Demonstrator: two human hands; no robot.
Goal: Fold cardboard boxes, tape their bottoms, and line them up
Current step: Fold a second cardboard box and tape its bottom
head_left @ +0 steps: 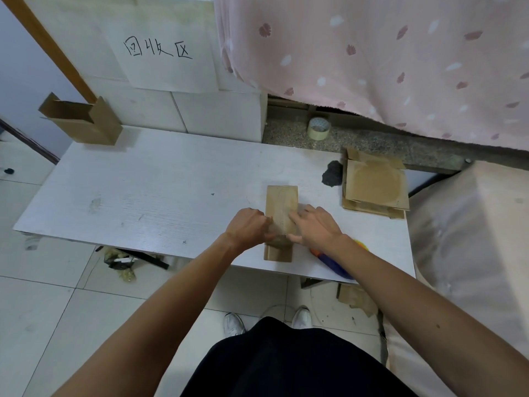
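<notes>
Head view. A narrow cardboard box point(282, 207) lies on the white bench point(143, 196), near its front edge and right of centre. The left hand point(248, 228) grips the box's left edge with curled fingers. The right hand point(315, 229) presses on its top, fingers extended. A glossy strip between the hands may be tape. Flattened cardboard stack point(375, 184) at far right; tape roll point(319, 128) on the ledge behind.

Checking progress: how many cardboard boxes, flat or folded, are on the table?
3: a folded brown cardboard box at the far-left corner, a narrow one under the left hand and right hand, a flat one at right, maybe atop others.
</notes>
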